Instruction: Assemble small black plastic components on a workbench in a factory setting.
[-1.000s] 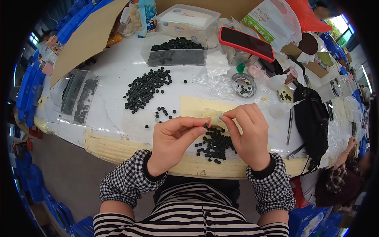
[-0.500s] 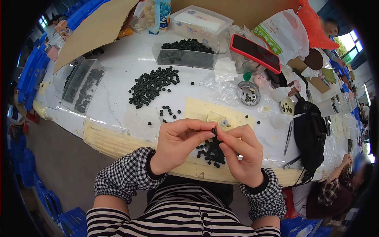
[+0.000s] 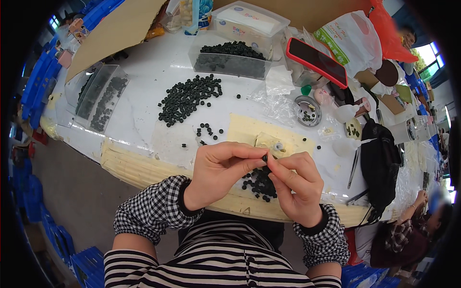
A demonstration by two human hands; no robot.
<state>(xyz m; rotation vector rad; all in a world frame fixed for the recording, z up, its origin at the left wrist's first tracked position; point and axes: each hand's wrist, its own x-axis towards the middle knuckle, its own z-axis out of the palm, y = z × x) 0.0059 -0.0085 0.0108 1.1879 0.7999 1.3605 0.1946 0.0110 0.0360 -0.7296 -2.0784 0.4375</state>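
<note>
My left hand pinches a small round black part between thumb and fingertips. Close against it on the right is my right hand, its index fingertip at the part and its fingers curled; whether it grips anything tiny I cannot make out. Below the fingertips, partly hidden by the hands, lies a heap of small black parts near the table edge. Just beyond the hands sits a small cream block with a pale round piece on it, on a yellow sheet.
A larger pile of black parts spreads to the left. Behind it stands a clear bin of them; another clear tray is far left. A red-cased phone, a round metal dish and a black bag lie right.
Both hands stay together at the small black part, which looks slightly turned between the fingertips. The whole view has shifted a little.
</note>
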